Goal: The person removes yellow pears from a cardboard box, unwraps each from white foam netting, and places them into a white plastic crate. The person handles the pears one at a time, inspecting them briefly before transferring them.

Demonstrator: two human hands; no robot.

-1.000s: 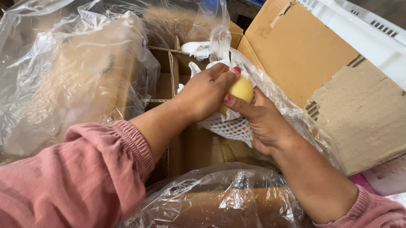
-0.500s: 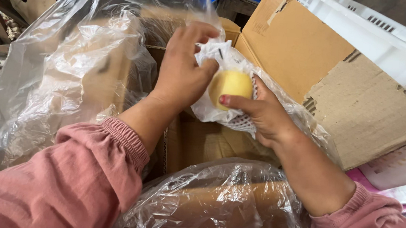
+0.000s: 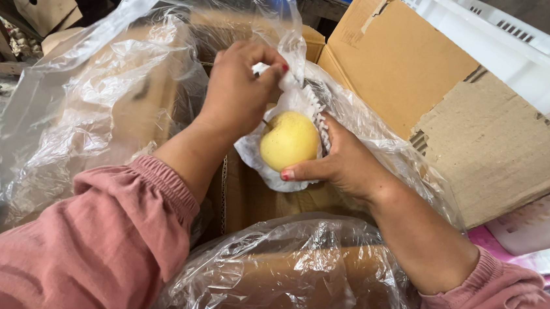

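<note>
Both arms wear dusty-pink long sleeves with gathered elastic cuffs, and the left hand (image 3: pixel 237 96) and right hand (image 3: pixel 346 166) have red-painted nails.

We are seeing a brown cardboard flap (image 3: pixel 400 60), a white plastic crate (image 3: pixel 525 47) and clear plastic sheets (image 3: pixel 95 108) lying around.

round yellow fruit (image 3: pixel 288 140), half wrapped in white foam net (image 3: pixel 314 112), cradled over open carton

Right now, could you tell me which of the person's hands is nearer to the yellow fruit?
Right. The right hand cradles the yellow fruit from below and beside; the left hand pinches the white wrapper just above it.
</note>
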